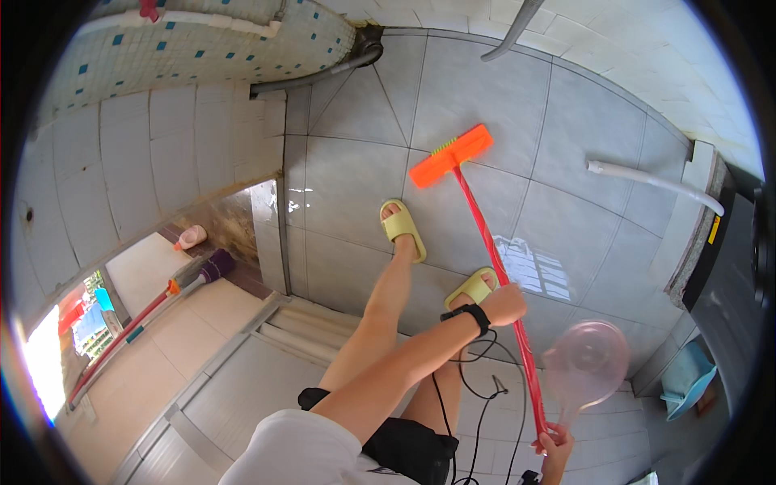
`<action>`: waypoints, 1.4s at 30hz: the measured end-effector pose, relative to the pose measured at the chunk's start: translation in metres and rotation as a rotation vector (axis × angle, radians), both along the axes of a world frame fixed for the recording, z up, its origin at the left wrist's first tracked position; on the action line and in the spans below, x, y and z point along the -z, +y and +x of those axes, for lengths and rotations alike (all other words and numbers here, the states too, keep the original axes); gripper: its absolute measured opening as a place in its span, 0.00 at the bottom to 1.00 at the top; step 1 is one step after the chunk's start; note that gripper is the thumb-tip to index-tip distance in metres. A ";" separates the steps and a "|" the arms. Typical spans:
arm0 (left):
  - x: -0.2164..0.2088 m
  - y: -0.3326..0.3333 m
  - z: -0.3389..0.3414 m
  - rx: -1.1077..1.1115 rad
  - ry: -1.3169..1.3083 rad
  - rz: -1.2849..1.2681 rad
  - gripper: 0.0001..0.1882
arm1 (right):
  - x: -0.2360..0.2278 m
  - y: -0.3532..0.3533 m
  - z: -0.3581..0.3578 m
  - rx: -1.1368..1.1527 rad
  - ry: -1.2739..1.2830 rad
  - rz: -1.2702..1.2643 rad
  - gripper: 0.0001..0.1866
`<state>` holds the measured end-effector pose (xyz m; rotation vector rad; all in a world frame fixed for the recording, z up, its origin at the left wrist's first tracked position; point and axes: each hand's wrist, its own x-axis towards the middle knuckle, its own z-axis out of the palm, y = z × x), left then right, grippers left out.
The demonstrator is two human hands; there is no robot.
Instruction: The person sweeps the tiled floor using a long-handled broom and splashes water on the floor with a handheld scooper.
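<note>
I stand on wet grey floor tiles in yellow slippers (402, 226). A scrub brush with an orange head (451, 154) and a long red handle (485, 234) rests on the floor ahead of my feet. My left hand (505, 304), with a black watch on the wrist, grips the red handle at mid-length. My right hand (554, 447), at the lower edge, is closed around the handle's top end and also holds the stem of a translucent pink plastic dipper (587, 364).
A grey hose (323, 74) runs along the tiled wall at the back. A white pipe (651, 179) lies at the right beside a dark appliance (727, 275). Brooms (174, 287) lean at the left by a doorway step (267, 319). A blue dustpan (687, 380) sits at the right.
</note>
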<state>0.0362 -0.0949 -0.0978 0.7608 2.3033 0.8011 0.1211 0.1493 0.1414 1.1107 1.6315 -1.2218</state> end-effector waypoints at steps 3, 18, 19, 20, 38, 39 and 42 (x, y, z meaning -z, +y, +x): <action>0.019 -0.066 -0.029 0.048 0.084 -0.042 0.04 | 0.039 -0.062 -0.014 0.056 -0.198 -0.197 0.19; 0.015 -0.227 -0.106 0.260 0.262 -0.178 0.06 | 0.075 -0.207 -0.064 0.028 -0.329 -0.552 0.18; 0.005 -0.207 -0.089 0.238 0.245 -0.125 0.07 | 0.059 -0.191 -0.053 -0.012 -0.342 -0.545 0.19; -0.004 -0.189 -0.070 0.142 0.248 -0.025 0.07 | 0.040 -0.176 -0.048 -0.002 -0.377 -0.553 0.19; 0.016 -0.102 -0.115 -0.121 0.121 -0.033 0.03 | 0.063 -0.141 -0.075 0.702 -0.199 -0.716 0.21; 0.021 -0.124 -0.133 -0.078 0.144 -0.055 0.02 | 0.078 -0.162 -0.087 0.649 -0.194 -0.709 0.18; 0.041 -0.216 -0.184 0.000 0.199 -0.109 0.02 | 0.117 -0.243 -0.135 0.624 -0.184 -0.863 0.18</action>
